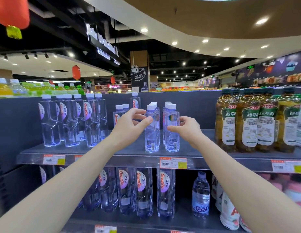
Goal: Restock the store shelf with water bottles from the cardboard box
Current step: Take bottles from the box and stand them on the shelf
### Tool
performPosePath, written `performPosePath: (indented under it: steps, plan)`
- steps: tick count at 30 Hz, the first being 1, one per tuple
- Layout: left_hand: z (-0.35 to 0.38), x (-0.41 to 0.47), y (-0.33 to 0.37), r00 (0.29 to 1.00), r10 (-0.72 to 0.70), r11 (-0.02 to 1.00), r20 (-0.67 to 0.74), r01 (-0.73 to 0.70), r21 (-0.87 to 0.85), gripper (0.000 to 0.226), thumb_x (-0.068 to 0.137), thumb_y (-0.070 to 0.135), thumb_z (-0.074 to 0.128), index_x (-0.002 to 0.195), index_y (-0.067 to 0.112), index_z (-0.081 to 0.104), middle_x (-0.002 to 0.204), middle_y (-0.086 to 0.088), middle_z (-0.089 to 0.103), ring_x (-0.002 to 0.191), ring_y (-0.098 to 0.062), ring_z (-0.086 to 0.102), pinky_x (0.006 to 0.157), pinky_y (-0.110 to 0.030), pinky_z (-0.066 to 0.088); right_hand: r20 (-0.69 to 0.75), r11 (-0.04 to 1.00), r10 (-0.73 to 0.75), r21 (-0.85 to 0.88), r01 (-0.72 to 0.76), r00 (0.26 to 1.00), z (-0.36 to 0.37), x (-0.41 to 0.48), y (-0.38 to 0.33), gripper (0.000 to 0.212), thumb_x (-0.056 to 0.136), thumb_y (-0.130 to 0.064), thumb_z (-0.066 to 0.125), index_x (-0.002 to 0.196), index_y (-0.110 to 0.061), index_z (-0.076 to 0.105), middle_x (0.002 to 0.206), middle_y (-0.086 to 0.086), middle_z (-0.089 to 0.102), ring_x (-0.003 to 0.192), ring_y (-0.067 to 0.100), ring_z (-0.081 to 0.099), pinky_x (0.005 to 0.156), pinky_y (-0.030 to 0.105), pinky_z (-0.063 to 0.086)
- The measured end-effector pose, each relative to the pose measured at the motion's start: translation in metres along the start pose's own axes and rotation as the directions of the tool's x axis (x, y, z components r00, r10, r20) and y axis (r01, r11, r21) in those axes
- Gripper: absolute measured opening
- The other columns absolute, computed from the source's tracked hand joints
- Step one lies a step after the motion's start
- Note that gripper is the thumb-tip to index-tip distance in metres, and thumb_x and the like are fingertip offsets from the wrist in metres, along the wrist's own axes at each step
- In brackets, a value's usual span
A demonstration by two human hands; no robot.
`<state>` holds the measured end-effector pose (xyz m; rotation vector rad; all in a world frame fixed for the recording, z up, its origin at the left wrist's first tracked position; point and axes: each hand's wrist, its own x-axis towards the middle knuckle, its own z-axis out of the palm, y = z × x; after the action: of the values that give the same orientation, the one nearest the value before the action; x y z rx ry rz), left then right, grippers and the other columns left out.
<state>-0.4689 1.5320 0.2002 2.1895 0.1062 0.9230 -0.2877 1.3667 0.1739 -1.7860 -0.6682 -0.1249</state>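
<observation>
On my screen the left hand [129,126] is raised in front of the upper shelf [129,158], fingers loosely bent and spread apart from the thumb [148,119]. The tip of this thumb lies against the side of the left front bottle [152,137], but the hand does not close around it. The right hand [186,128] is at the same height, also relaxed and half curled. Its fingertips [170,128] reach the right front bottle [173,142], and I cannot tell if they really press it. Both small water bottles stand upright near the front edge of the shelf, just beside each other with a narrow gap, and each one heads a row of white-capped bottles that goes back to the dark panel. Left of these rows, two more small bottles [120,111] are partly hidden behind the left hand. Further left stand the taller clear bottles [70,121] with pink labels. On the right side of the same shelf I see the brown drink bottles [247,123] with green and white labels. A price tag [173,163] hangs on the shelf rim under the two rows. On the lower shelf there are tall water bottles [143,190], upright. Far behind, a red lantern [76,72] hangs from the ceiling.
</observation>
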Motion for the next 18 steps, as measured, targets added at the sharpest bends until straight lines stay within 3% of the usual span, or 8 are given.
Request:
performPosePath:
  steps: [2,7,12,18]
  plan:
    - [0.0,0.0,-0.002,1.0,-0.003,1.0,0.004,0.003,0.008,0.038,0.097,0.05,0.065,0.129,0.031,0.059,0.113,0.019,0.069,0.086,-0.001,0.066,0.07,-0.025,0.05,-0.004,1.0,-0.007,-0.001,0.007,1.0,0.001,0.0,0.001,0.035,0.077,-0.027,0.089,0.108,-0.021,0.074,0.095,-0.004,0.073,0.09,0.013,0.069,0.072,0.026,0.051]
    - [0.002,-0.002,-0.009,0.999,-0.022,1.0,0.025,0.022,0.009,0.037,0.095,0.052,0.065,0.127,0.033,0.06,0.111,0.019,0.071,0.1,-0.008,0.069,0.086,-0.033,0.054,-0.019,1.0,-0.022,-0.009,0.022,1.0,0.003,-0.003,0.001,0.034,0.079,-0.027,0.088,0.109,-0.022,0.074,0.096,-0.005,0.073,0.091,0.013,0.069,0.071,0.024,0.052]
    - [0.006,-0.008,-0.01,0.999,-0.019,1.0,0.051,0.019,-0.006,0.037,0.096,0.049,0.065,0.128,0.031,0.059,0.109,0.019,0.071,0.096,-0.005,0.07,0.076,-0.03,0.051,-0.043,0.999,-0.009,-0.04,0.007,0.999,0.006,-0.006,-0.003,0.038,0.078,-0.029,0.088,0.111,-0.019,0.073,0.098,-0.004,0.074,0.093,0.015,0.071,0.083,0.033,0.059]
    - [0.0,-0.015,-0.01,0.998,-0.01,1.0,0.066,0.008,0.02,0.037,0.096,0.049,0.066,0.127,0.031,0.06,0.109,0.021,0.069,0.087,0.004,0.067,0.079,-0.025,0.051,-0.064,0.996,0.027,-0.082,-0.032,0.998,0.007,-0.007,-0.008,0.033,0.077,-0.03,0.089,0.104,-0.019,0.074,0.097,-0.002,0.075,0.094,0.017,0.072,0.084,0.037,0.06]
